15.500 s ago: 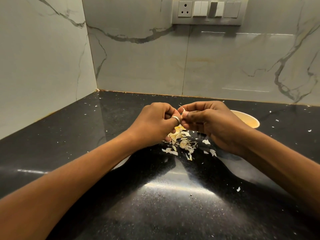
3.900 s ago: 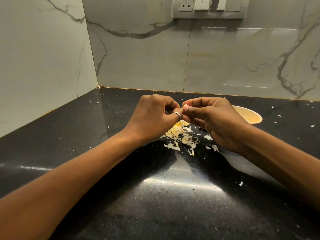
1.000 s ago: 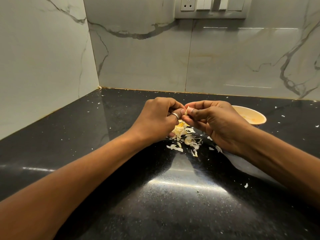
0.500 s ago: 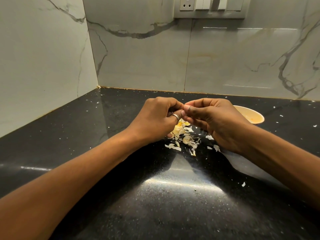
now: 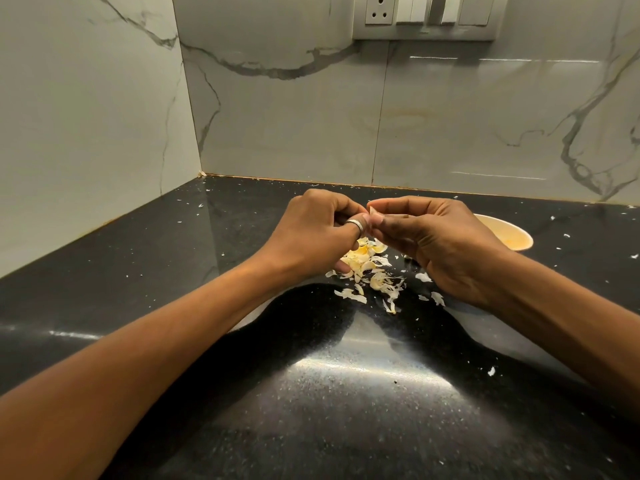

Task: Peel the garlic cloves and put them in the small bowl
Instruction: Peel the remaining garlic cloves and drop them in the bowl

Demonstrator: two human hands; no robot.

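My left hand and my right hand meet fingertip to fingertip above the black counter. Between them they pinch a small pale garlic clove, of which only a sliver shows. A ring sits on a finger of my left hand. Under the hands lies a pile of yellowish-white garlic skins. The small cream bowl stands just behind my right hand, half hidden by it; its contents cannot be made out.
The black stone counter is speckled with tiny skin flakes. Marble walls close the left side and the back. A socket and switch panel sits high on the back wall.
My hands stay together over the peel pile with only small finger shifts. A pale sliver of the clove now shows between the fingertips.
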